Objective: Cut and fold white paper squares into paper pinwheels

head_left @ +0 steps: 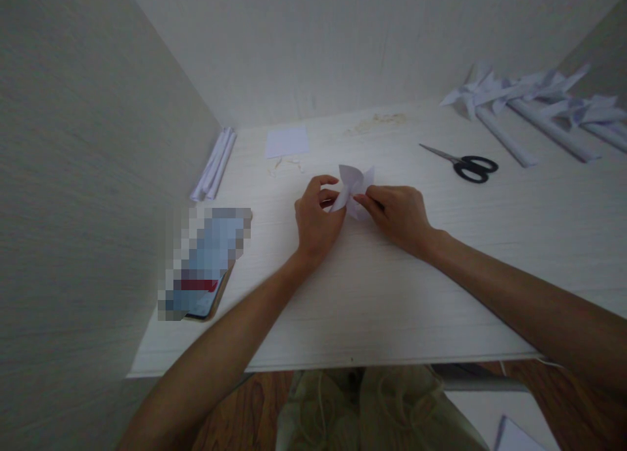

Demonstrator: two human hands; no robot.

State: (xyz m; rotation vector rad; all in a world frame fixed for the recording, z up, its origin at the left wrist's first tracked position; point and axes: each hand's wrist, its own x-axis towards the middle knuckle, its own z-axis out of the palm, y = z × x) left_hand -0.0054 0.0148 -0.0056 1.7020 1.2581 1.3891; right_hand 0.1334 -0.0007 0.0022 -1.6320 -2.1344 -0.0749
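Between my two hands, over the middle of the white table, is a white paper pinwheel (pixel 351 177) with its blades curled up. My left hand (pixel 319 216) grips it from the left side, thumb against the paper and fingers curved behind. From the right, my right hand (pixel 399 214) pinches near the pinwheel's centre with thumb and forefinger. Whether anything small sits in that pinch is too small to tell. Scissors (pixel 470 165) with black handles lie to the right of my right hand, blades pointing left.
Finished paper pinwheels (pixel 533 104) on rolled sticks lie at the back right. Rolled paper sticks (pixel 214 165) rest along the left wall, near a white paper square (pixel 287 142) and thin pale strands (pixel 377 122). A phone (pixel 208 261), partly blurred, lies at the front left. Walls enclose the table (pixel 382 307).
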